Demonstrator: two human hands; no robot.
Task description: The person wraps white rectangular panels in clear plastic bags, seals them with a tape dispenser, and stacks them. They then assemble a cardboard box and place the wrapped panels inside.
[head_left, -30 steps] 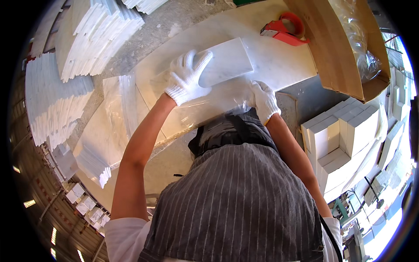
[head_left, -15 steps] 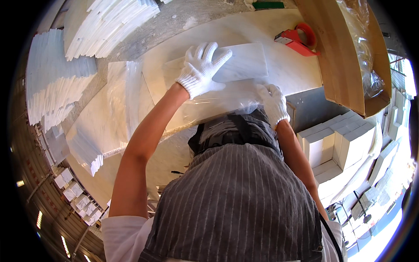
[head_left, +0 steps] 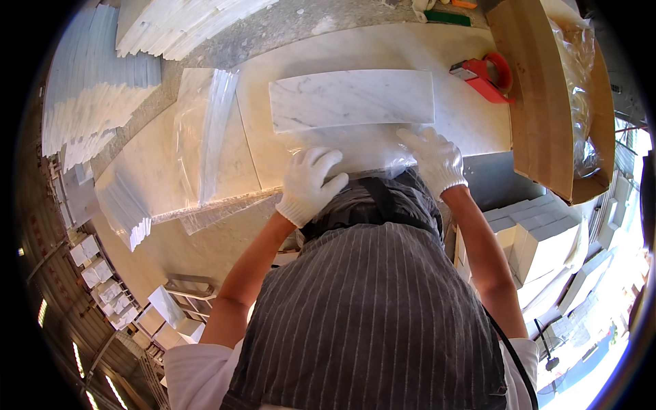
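Note:
A pale grey-veined marble slab (head_left: 352,100) lies on the worktable (head_left: 471,123), with clear plastic film (head_left: 362,145) spread along its near side. Both my hands wear white knit gloves. My left hand (head_left: 311,183) is over the film's left part by the table's front edge, fingers and thumb apart. Reaching toward the slab's near right corner, my right hand (head_left: 434,160) touches the film with fingers stretched out. I see no object in either hand.
Left of the slab lies more folded clear film (head_left: 208,137). A red tape dispenser (head_left: 482,78) sits beside a cardboard box (head_left: 547,102) holding clear plastic. Stacks of thin white tiles (head_left: 96,82) stand far left; white boxes (head_left: 540,236) are at right.
My left hand has come off the slab and drawn back to the table's front edge, uncovering the slab. My right hand's fingers have stretched out over the film.

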